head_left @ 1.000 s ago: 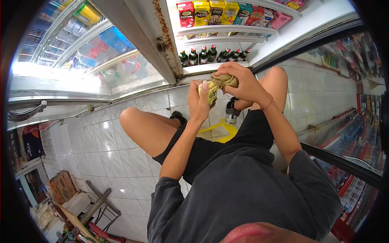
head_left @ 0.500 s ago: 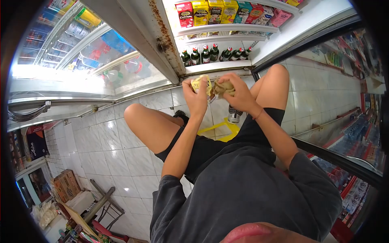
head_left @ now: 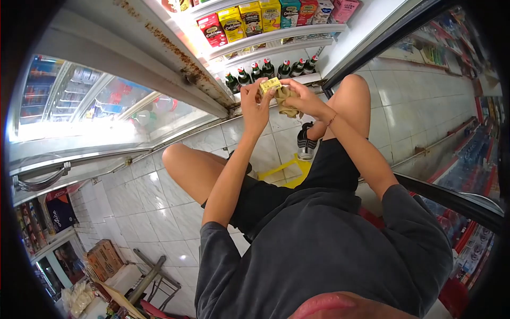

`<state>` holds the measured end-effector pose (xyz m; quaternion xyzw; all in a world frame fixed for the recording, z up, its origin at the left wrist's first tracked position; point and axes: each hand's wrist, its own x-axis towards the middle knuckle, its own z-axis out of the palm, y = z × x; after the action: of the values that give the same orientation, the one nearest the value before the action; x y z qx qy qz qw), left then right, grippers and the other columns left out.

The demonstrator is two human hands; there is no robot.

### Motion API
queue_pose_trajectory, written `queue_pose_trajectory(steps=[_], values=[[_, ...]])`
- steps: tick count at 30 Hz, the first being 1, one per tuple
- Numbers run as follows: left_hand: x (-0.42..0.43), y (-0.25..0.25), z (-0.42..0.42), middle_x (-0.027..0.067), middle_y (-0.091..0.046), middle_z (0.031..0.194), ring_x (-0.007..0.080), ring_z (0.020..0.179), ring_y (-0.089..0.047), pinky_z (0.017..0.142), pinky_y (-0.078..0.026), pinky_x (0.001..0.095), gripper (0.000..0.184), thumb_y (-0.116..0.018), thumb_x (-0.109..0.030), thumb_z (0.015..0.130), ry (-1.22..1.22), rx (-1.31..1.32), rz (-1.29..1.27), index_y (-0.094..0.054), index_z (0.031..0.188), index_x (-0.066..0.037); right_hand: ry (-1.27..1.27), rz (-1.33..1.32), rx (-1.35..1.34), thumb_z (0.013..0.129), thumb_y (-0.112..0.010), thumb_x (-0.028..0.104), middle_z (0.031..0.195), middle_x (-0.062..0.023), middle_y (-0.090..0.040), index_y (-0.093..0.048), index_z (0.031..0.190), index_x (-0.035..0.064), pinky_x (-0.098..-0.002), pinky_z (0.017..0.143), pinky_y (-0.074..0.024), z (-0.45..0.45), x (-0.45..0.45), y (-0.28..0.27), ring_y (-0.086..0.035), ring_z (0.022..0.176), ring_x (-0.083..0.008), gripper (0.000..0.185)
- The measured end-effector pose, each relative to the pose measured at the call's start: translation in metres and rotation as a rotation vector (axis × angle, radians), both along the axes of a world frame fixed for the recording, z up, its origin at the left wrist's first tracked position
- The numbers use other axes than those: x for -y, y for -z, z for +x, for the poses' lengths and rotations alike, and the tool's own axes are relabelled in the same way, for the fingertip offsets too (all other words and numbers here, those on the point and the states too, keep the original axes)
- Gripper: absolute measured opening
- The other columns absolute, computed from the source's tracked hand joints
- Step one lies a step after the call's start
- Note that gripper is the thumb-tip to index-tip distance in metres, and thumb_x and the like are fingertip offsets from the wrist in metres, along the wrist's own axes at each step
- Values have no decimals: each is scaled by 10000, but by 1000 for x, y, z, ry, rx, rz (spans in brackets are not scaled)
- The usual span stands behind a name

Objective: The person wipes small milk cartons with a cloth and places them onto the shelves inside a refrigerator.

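Between thumb and fingers, my left hand [head_left: 256, 106] grips a small yellow carton [head_left: 271, 85], its flat end face turned up toward the camera. My right hand [head_left: 308, 101] holds a crumpled olive-tan cloth [head_left: 288, 101] close against the carton's right side. Both hands are raised in front of the cooler's lower sill, over the floor between my knees. Just beyond them, green bottles [head_left: 268, 68] with red-and-white caps stand on the bottom shelf. Cartons in several colours [head_left: 249, 20] line the shelf above.
An open glass door [head_left: 414, 101] stands at the right, and a rusty cooler frame [head_left: 175, 53] rises at the left. A yellow stool [head_left: 300, 169] is below me. Cardboard boxes [head_left: 103, 259] and a grey metal frame [head_left: 151, 274] are at lower left.
The carton has tipped so its end face shows upward, and the cloth has come against its side. Both hands have moved slightly up toward the shelf. The view has turned.
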<state>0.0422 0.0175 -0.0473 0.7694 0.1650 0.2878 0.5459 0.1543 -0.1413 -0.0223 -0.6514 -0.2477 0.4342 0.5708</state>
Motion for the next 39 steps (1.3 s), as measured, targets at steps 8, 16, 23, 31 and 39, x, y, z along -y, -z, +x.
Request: queue_pose_trajectory(steps=[8, 16, 23, 31, 39], values=[[-14, 3, 64, 70, -552, 1047, 208, 966, -555, 891, -478, 337, 423, -769, -82, 899, 106, 118, 95, -689, 1313, -109, 176, 35, 198, 860, -674, 45, 1399, -123, -575, -430, 1481, 42, -334, 1051, -483, 50, -14, 14, -581, 1249, -173, 667], [-22, 22, 119, 127, -573, 1095, 286, 1021, -574, 927, -471, 376, 407, -779, -68, 881, 90, 104, 223, -693, 1278, -92, 332, 191, 207, 822, -678, 32, 1317, -151, -605, -477, 1345, -14, -343, 1073, -470, 92, -32, 48, -591, 1251, -208, 561], [-34, 42, 151, 167, -620, 1191, 316, 1099, -622, 965, -497, 391, 406, -785, -57, 872, 33, 118, 188, -704, 1270, -65, 373, 216, 253, 807, -693, 16, 1301, -149, -616, -481, 1339, -14, -339, 1078, -466, 121, -54, 81, -594, 1247, -213, 574], [-30, 40, 170, 194, -741, 1067, 246, 951, -734, 834, -595, 343, 370, -852, -110, 840, -184, 34, -214, -652, 1074, 95, 457, 158, 286, 828, -699, 39, 1277, -132, -656, -533, 1351, -23, -337, 1021, -499, 120, -64, 62, -634, 1185, -198, 552], [-32, 33, 188, 204, -780, 984, 291, 876, -758, 828, -556, 400, 399, -848, -262, 843, -348, -7, -79, -738, 1062, 54, 500, 104, 346, 833, -713, 113, 1211, -135, -716, -582, 1361, 11, -351, 967, -521, 118, -76, 55, -684, 1106, -233, 553]])
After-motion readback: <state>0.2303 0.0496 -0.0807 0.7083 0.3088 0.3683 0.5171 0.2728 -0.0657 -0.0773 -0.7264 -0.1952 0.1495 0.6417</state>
